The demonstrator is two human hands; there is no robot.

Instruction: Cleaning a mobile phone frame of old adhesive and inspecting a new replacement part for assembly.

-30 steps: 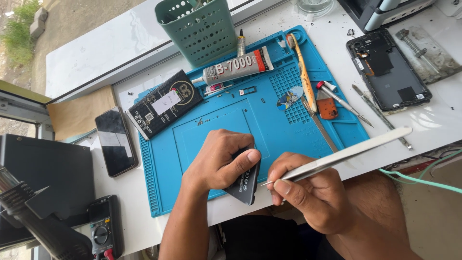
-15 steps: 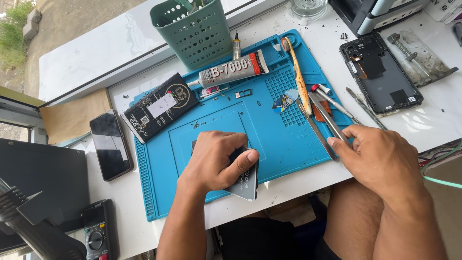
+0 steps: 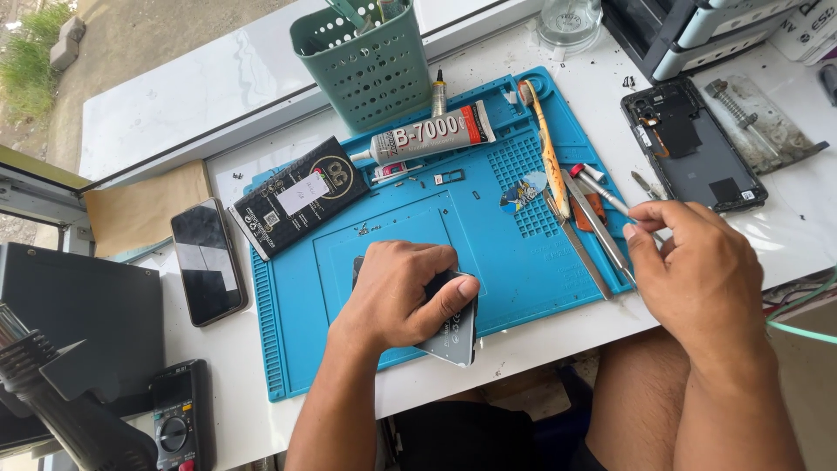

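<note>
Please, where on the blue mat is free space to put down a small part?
The blue mat is bare at its near-left corner, between the black battery and the left hand. The right side, by the metal tools and the right hand, is crowded.

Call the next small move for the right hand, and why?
Probably close the fingers on a thin metal tool at the blue mat's right edge: the right hand hovers just beside it, fingers pinched, holding nothing visible, while the left hand pins the dark phone part.
</note>
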